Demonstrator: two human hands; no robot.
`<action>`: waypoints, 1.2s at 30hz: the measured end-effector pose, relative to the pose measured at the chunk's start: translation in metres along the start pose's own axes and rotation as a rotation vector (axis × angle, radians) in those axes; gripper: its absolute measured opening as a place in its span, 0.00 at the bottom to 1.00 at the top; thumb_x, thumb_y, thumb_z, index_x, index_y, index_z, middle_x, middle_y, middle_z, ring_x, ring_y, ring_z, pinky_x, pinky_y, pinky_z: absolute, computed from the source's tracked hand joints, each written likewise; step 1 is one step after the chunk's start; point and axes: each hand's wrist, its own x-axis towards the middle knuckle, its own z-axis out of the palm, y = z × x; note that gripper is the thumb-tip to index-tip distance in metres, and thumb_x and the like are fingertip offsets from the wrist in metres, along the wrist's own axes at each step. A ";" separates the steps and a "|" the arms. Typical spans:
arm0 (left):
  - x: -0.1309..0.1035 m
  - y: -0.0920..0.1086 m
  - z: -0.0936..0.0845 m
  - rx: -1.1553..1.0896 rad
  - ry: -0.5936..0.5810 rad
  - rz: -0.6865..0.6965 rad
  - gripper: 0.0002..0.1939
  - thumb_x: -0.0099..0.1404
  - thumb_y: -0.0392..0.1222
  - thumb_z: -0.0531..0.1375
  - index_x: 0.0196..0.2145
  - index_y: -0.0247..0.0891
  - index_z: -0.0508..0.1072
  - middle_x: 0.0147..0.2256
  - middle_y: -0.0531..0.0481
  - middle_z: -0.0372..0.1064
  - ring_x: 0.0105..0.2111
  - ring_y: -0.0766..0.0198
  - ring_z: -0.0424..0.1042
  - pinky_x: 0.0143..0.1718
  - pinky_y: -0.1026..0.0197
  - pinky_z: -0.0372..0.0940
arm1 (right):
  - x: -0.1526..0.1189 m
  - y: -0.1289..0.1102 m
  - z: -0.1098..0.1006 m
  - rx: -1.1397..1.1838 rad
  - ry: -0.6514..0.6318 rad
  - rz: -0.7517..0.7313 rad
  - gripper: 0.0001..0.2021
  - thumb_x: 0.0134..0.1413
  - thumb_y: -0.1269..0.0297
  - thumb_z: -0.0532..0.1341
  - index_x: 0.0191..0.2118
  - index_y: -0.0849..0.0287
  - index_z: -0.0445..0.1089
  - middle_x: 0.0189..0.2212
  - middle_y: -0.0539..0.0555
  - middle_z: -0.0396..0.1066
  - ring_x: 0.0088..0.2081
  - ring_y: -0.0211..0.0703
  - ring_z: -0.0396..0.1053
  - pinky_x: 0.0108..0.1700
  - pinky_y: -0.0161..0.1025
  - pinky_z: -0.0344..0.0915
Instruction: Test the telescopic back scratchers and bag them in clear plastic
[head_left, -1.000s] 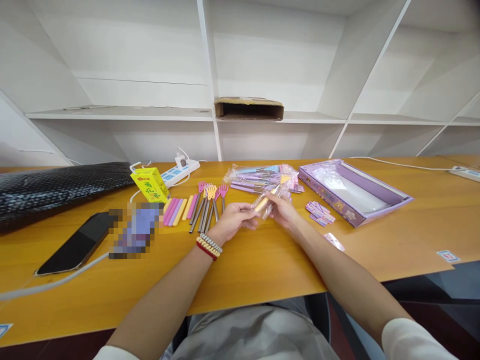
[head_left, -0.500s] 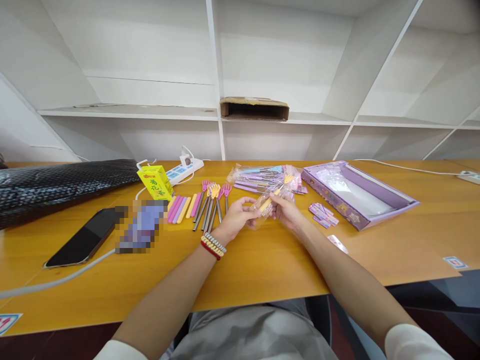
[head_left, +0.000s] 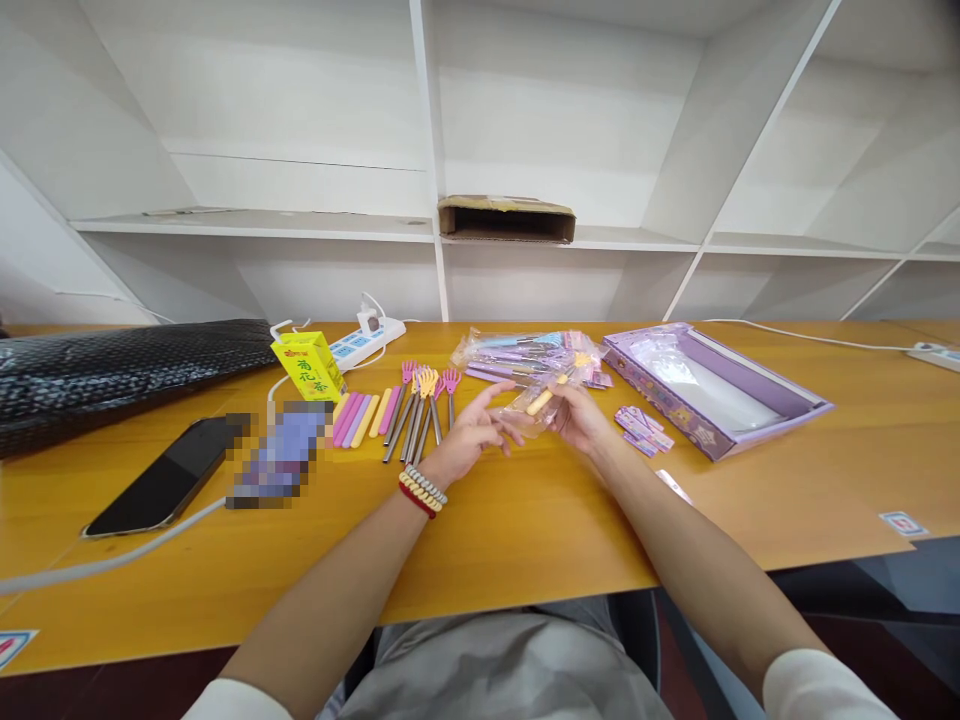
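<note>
A back scratcher [head_left: 539, 402] with a yellow handle and yellow claw lies inside a clear plastic sleeve [head_left: 529, 424]. My right hand [head_left: 582, 420] is closed on the sleeved scratcher near its claw end. To the left, my left hand [head_left: 474, 436] has its fingers apart; the fingertips are near the sleeve, and whether they touch it I cannot tell. Beyond both hands lies a pile of bagged back scratchers [head_left: 510, 343], purple and blue. Left of my left hand are several loose scratcher rods [head_left: 411, 425] with pink and yellow claws, beside a row of coloured handles [head_left: 365, 420].
A purple display box [head_left: 694, 425] stands at the right, with small printed cards [head_left: 643, 430] before it. At the left are a black phone [head_left: 169, 475], a yellow drink carton [head_left: 309, 367], a power strip [head_left: 367, 343] and a black wrapped bundle [head_left: 135, 375]. White shelves rise behind.
My left hand has let go of the sleeved scratcher and moved slightly left, its fingers spreading. My right hand still holds the scratcher.
</note>
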 end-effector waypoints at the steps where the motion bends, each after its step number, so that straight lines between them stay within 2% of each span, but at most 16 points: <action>1: 0.000 -0.001 0.001 0.042 0.020 0.003 0.36 0.49 0.34 0.59 0.57 0.41 0.55 0.40 0.43 0.72 0.30 0.61 0.72 0.27 0.63 0.62 | 0.000 0.001 0.001 -0.004 -0.010 0.004 0.10 0.43 0.61 0.63 0.30 0.60 0.66 0.18 0.49 0.69 0.15 0.34 0.62 0.13 0.29 0.55; 7: 0.003 -0.005 0.005 0.187 0.112 -0.050 0.29 0.53 0.44 0.63 0.51 0.36 0.61 0.28 0.50 0.70 0.24 0.67 0.68 0.24 0.66 0.60 | -0.003 0.008 0.004 -0.036 -0.100 -0.012 0.11 0.43 0.60 0.64 0.31 0.61 0.68 0.19 0.49 0.69 0.16 0.34 0.62 0.13 0.29 0.54; 11: 0.005 -0.008 0.006 0.259 0.138 -0.092 0.21 0.53 0.47 0.63 0.42 0.33 0.69 0.26 0.50 0.69 0.23 0.68 0.68 0.23 0.66 0.60 | -0.004 0.012 0.007 -0.087 -0.144 -0.018 0.12 0.44 0.57 0.64 0.29 0.62 0.68 0.19 0.50 0.68 0.16 0.33 0.62 0.13 0.29 0.54; 13: 0.006 -0.010 0.006 0.244 0.149 -0.097 0.18 0.53 0.48 0.63 0.37 0.32 0.71 0.27 0.48 0.70 0.25 0.67 0.68 0.23 0.66 0.61 | -0.004 0.014 0.007 -0.104 -0.144 -0.021 0.13 0.43 0.56 0.64 0.28 0.62 0.68 0.19 0.50 0.69 0.17 0.33 0.62 0.14 0.29 0.54; 17: 0.008 -0.012 0.009 0.184 0.233 -0.098 0.16 0.52 0.46 0.64 0.35 0.32 0.71 0.30 0.47 0.70 0.26 0.66 0.69 0.24 0.65 0.63 | -0.004 0.016 0.007 -0.174 -0.093 -0.069 0.13 0.42 0.55 0.65 0.27 0.60 0.66 0.18 0.49 0.69 0.16 0.34 0.63 0.14 0.30 0.55; 22: 0.010 -0.013 0.010 0.100 0.300 -0.078 0.13 0.51 0.44 0.65 0.29 0.32 0.70 0.25 0.50 0.68 0.23 0.69 0.67 0.23 0.66 0.62 | -0.005 0.017 0.008 -0.253 -0.099 -0.113 0.14 0.43 0.54 0.64 0.28 0.60 0.66 0.18 0.48 0.68 0.17 0.34 0.64 0.15 0.30 0.55; 27: 0.010 -0.014 0.011 -0.064 0.394 -0.028 0.15 0.46 0.41 0.68 0.31 0.32 0.70 0.28 0.50 0.69 0.27 0.67 0.70 0.28 0.63 0.67 | -0.006 0.017 0.009 -0.241 -0.083 -0.142 0.15 0.42 0.53 0.65 0.30 0.60 0.68 0.23 0.49 0.70 0.18 0.33 0.63 0.16 0.30 0.55; 30: 0.010 -0.013 0.012 -0.123 0.422 -0.015 0.21 0.46 0.39 0.68 0.38 0.35 0.69 0.32 0.50 0.70 0.28 0.66 0.71 0.28 0.61 0.68 | -0.006 0.015 0.008 -0.225 -0.090 -0.165 0.15 0.41 0.55 0.66 0.32 0.59 0.70 0.22 0.49 0.69 0.19 0.33 0.62 0.17 0.30 0.54; 33: 0.011 -0.011 0.011 -0.160 0.418 -0.007 0.26 0.47 0.37 0.68 0.44 0.37 0.66 0.33 0.49 0.71 0.27 0.67 0.70 0.25 0.64 0.66 | -0.006 0.013 0.007 -0.217 -0.099 -0.200 0.14 0.41 0.56 0.66 0.32 0.59 0.70 0.20 0.48 0.66 0.19 0.33 0.61 0.17 0.31 0.54; 36: 0.011 -0.012 0.010 -0.148 0.364 -0.019 0.18 0.49 0.38 0.67 0.37 0.33 0.69 0.29 0.50 0.70 0.26 0.69 0.69 0.24 0.67 0.63 | -0.006 0.013 0.007 -0.228 -0.103 -0.206 0.14 0.41 0.55 0.66 0.32 0.59 0.71 0.18 0.47 0.65 0.19 0.33 0.60 0.18 0.31 0.54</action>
